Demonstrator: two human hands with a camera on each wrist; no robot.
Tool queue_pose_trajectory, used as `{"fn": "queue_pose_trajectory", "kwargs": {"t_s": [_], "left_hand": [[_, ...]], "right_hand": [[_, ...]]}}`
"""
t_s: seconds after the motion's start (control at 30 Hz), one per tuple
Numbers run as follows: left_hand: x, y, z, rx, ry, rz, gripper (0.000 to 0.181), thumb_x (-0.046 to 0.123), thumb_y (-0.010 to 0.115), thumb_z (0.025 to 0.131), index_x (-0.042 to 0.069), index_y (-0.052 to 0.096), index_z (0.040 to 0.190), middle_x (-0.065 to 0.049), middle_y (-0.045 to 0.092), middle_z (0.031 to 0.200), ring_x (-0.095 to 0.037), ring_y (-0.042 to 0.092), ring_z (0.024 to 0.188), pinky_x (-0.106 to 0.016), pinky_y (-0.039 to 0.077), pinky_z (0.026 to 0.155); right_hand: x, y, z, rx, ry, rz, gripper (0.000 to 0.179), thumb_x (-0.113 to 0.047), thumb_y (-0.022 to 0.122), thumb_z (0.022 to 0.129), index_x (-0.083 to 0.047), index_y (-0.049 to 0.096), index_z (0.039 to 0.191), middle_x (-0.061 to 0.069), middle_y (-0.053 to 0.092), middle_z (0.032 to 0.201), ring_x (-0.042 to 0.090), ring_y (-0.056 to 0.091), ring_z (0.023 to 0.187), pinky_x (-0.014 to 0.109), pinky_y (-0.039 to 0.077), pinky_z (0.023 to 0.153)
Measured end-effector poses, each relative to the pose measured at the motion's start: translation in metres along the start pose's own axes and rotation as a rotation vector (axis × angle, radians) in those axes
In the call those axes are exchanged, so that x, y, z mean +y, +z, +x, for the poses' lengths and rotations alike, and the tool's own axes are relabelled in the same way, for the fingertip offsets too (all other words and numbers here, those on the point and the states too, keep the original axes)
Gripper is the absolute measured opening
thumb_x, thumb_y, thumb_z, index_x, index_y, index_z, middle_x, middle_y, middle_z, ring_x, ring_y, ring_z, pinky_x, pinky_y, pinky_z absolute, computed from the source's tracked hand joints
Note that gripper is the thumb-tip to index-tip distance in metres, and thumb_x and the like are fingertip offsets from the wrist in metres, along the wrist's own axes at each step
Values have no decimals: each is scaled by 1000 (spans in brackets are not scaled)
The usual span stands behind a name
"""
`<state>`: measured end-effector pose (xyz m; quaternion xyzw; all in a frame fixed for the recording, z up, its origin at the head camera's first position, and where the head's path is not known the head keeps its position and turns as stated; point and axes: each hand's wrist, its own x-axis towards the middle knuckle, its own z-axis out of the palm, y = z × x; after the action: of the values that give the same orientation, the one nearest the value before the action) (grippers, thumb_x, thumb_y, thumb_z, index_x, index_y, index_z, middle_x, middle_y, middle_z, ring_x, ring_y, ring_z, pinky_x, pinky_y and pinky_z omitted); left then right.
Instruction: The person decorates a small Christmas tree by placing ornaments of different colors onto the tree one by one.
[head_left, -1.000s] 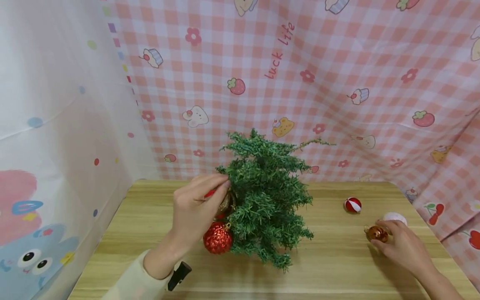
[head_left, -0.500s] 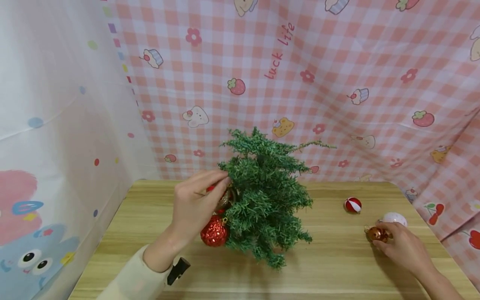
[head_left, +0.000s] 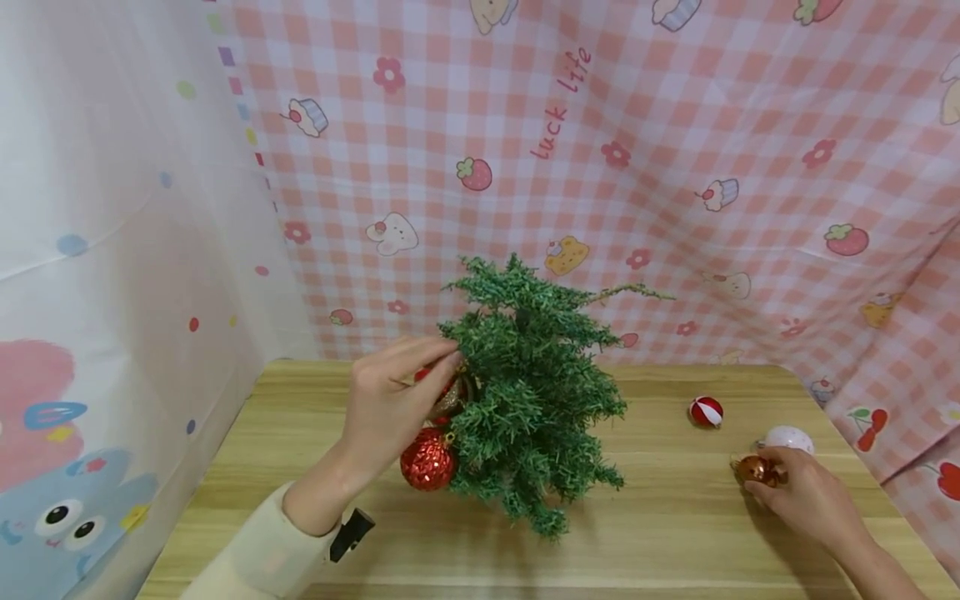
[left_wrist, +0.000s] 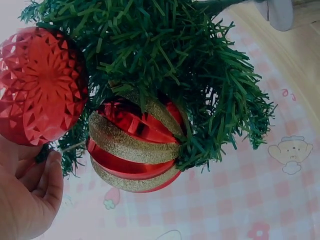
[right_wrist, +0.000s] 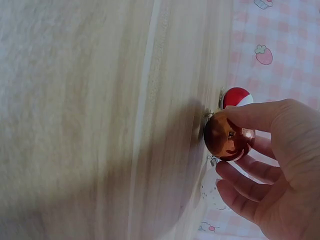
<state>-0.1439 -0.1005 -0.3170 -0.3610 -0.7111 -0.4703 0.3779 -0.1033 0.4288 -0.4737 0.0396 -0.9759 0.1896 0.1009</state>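
Note:
A small green artificial Christmas tree (head_left: 536, 383) stands mid-table. At its left side my left hand (head_left: 390, 400) pinches a branch tip between thumb and fingers. Beside those fingers hangs a red ball with glittery gold stripes (left_wrist: 135, 145), partly hidden behind the hand in the head view. A faceted red ball (head_left: 427, 460) hangs lower on the same side. Far to the right, my right hand (head_left: 810, 500) holds a shiny copper-coloured Christmas ball (right_wrist: 222, 137), thumb on one side and fingers on the other, close over the table.
A white speckled ball (head_left: 790, 437) lies just behind the right hand. Further back is a red-and-white ball (head_left: 707, 411). The wooden table (head_left: 645, 533) ends at a pink checked cloth (head_left: 480, 225). One thin twig (head_left: 633, 290) juts right from the tree's top.
The tree's lower part and the faceted red ball have shifted slightly left and up. My left hand has barely moved. The right hand stays on the copper ball, which has turned slightly.

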Motion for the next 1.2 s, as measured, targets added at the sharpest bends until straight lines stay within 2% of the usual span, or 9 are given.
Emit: {"fn": "queue_pose_trajectory", "kwargs": {"t_s": [0.2, 0.33, 0.4, 0.6, 0.7, 0.83, 1.0, 1.07, 1.2], "left_hand": [[1, 0, 0, -4, 12, 0, 19, -14, 78, 84, -4, 81, 100, -14, 79, 101, -30, 77, 95, -28, 60, 89], [0, -1, 1, -10, 16, 1, 19, -13, 79, 84, -4, 81, 101, -14, 79, 102, -30, 77, 95, -28, 60, 90], [0, -1, 1, -12, 17, 0, 18, -12, 79, 85, -4, 81, 101, -14, 79, 102, -29, 77, 95, -28, 60, 89], [-1, -2, 2, -12, 27, -3, 18, -11, 79, 86, -4, 81, 102, -13, 79, 102, -28, 77, 93, -27, 61, 86], [-1, -2, 1, -13, 27, -14, 18, -12, 78, 86, -5, 80, 102, -14, 79, 102, -28, 76, 93, -27, 60, 87], [-1, -3, 1, -12, 30, -22, 17, -11, 78, 86, -6, 80, 102, -16, 79, 102, -28, 76, 93, -27, 60, 88], [1, -3, 1, -10, 37, -26, 15, -10, 78, 87, -6, 80, 101, -16, 79, 101, -28, 76, 93, -27, 60, 87], [1, -3, 1, -11, 37, -29, 15, -9, 78, 87, -6, 80, 101, -16, 78, 101, -28, 76, 93, -27, 60, 87], [1, -4, 1, -9, 35, -25, 15, -9, 78, 87, -6, 80, 102, -16, 78, 102, -27, 76, 93, -27, 60, 88]], "right_hand": [[-7, -4, -3, 15, 24, 25, 48, -21, 89, 82, 7, 69, 115, 11, 72, 91, 26, 68, 78, 40, 52, 61], [-17, -11, -6, 29, 41, 68, 47, -22, 89, 84, 5, 69, 117, 17, 74, 100, 32, 72, 82, 37, 54, 63], [-22, -15, -7, 50, 39, 92, 45, -20, 88, 85, 4, 68, 117, 19, 73, 103, 29, 72, 80, 32, 54, 62], [-44, -25, -12, 146, 8, 161, 45, -15, 88, 85, 3, 67, 121, 22, 72, 108, -12, 57, 84, 16, 53, 61], [-57, -30, -14, 187, -14, 188, 45, -13, 89, 84, 1, 67, 121, 21, 71, 110, -19, 54, 86, 11, 52, 63], [-76, -35, -20, 242, -54, 217, 44, -10, 90, 82, -2, 69, 120, 13, 72, 107, -15, 59, 83, 8, 52, 66], [-99, -40, -27, 322, -116, 270, 46, 2, 90, 77, -1, 69, 118, -17, 66, 106, -18, 59, 88, 7, 52, 71], [-109, -42, -29, 346, -138, 289, 49, 6, 90, 74, -1, 70, 117, -24, 63, 106, -18, 60, 89, 6, 51, 72], [-126, -47, -32, 394, -219, 322, 54, 14, 89, 68, 1, 71, 117, -18, 66, 104, -14, 61, 91, 5, 51, 76]]}}
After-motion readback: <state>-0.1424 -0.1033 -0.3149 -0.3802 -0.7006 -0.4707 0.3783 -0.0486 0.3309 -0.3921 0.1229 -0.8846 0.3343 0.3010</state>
